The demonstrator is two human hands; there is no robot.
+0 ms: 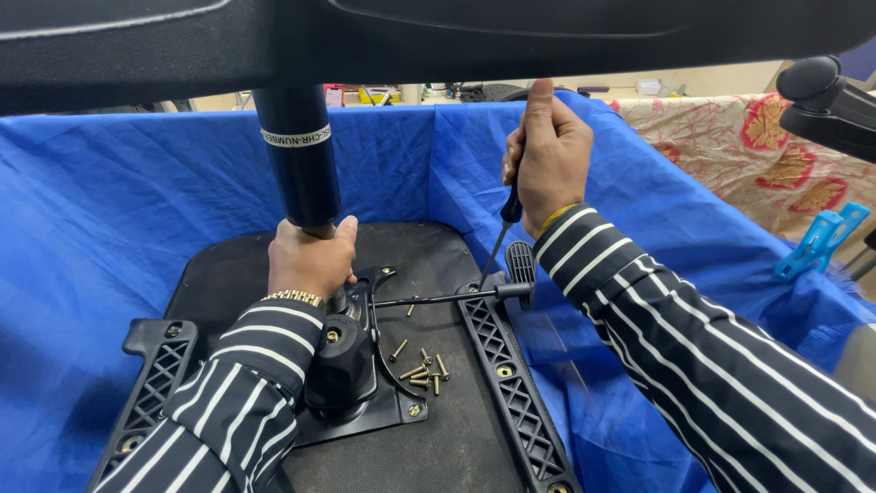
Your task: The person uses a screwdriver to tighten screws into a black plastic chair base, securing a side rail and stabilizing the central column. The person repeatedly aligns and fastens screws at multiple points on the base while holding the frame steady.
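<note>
An upturned black chair seat (456, 438) lies on a blue cloth (109, 228). My left hand (310, 256) grips the lower end of the black gas-lift cylinder (297, 155), which stands upright in the black tilt mechanism (351, 365) on the seat. My right hand (546, 155) holds a screwdriver (500, 233) by its handle, thumb up, its tip down on the right armrest bracket (511, 383) near the lever (438, 298). Several loose brass screws (422, 370) lie on the seat between the mechanism and that bracket.
A left armrest bracket (151, 383) is fixed to the seat's other side. A black chair part (438, 36) fills the top of the view. At the right are a red-patterned cloth (776, 155), another black chair arm (826, 100) and a blue plastic clip (821, 239).
</note>
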